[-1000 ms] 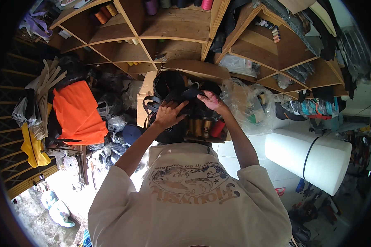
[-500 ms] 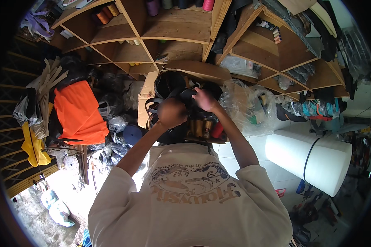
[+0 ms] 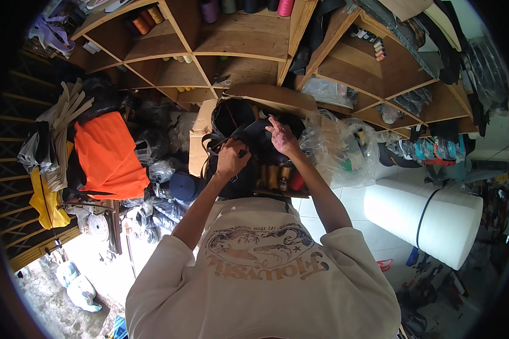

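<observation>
A wide black band (image 3: 257, 131) stretches between my two hands above an open cardboard box (image 3: 199, 131). My left hand (image 3: 232, 159) is closed on its nearer left end, fingers curled round it. At the far right end my right hand (image 3: 281, 137) grips the band's edge, its index finger partly straight and the thumb hidden. Under the hands, the box holds a black roll (image 3: 232, 116), several brown thread spools (image 3: 271, 176) and a red spool (image 3: 297, 181). Dark material hides the rest of the contents.
Wooden shelving (image 3: 243, 42) with thread spools spans the far side. Clear plastic wrap (image 3: 342, 147) lies right of the box. A white foam roll (image 3: 421, 220) stands farther right. Orange fabric (image 3: 110, 155) and a dark blue roll (image 3: 184, 186) are on the left.
My left hand has turned and shifted slightly left, showing its curled fingers. My right hand has moved slightly lower, and more of the black band shows between the hands.
</observation>
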{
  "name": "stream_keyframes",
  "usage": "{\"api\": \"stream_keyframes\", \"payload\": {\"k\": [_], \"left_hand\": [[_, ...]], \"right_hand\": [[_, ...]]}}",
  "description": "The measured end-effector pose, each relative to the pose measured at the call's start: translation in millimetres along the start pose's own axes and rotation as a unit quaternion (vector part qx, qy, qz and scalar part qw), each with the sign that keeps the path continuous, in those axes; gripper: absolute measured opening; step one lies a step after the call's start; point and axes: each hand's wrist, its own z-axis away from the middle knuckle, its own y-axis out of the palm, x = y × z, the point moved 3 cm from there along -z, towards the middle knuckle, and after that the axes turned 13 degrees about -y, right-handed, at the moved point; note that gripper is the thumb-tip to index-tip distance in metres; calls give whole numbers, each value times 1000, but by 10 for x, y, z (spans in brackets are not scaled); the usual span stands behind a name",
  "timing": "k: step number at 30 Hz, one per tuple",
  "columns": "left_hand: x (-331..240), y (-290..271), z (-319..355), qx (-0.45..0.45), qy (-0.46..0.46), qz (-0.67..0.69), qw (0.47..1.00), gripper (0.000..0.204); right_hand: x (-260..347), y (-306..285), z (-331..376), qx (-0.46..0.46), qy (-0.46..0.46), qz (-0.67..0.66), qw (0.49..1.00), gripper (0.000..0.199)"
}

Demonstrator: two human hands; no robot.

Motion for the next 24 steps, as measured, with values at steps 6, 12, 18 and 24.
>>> {"api": "stream_keyframes", "payload": {"k": [6,12,18,24], "left_hand": [[-88,-47,-39,39,-98,-2,994,24],[-118,11,0,58,-186,-34,980,38],[-17,204,-21,137,-212,-92,963,44],[45,133,-19,178,-242,-136,944,46]], "right_hand": [[-3,60,53,37,-23,70,997,43],[99,-148,-241,195,157,-87,964,34],[-12,54,-104,111,29,-5,993,25],[206,-365,-429,112,165,-293,935,24]]}}
